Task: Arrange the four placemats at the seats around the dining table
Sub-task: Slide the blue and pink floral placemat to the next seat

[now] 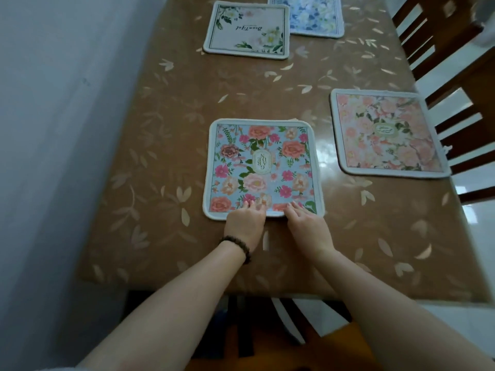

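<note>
Four square floral placemats lie flat on the brown dining table [166,129]. A light-blue mat with pink and orange flowers [263,167] is nearest me. My left hand [245,223], with a dark bead bracelet on its wrist, and my right hand [308,226] both rest fingertips on that mat's near edge, fingers spread, pressing rather than gripping. A pink and peach mat [385,133] sits at the right edge by a chair. A white mat with green leaves [247,29] lies at the far left, and a blue and white mat [310,16] lies beside it, cut off by the frame's top.
A grey-white wall [53,129] runs along the table's left side. Dark wooden slatted chairs [442,62] stand along the right side. Another chair [267,330] is tucked under the near edge below my arms. The tablecloth has a pale leaf pattern.
</note>
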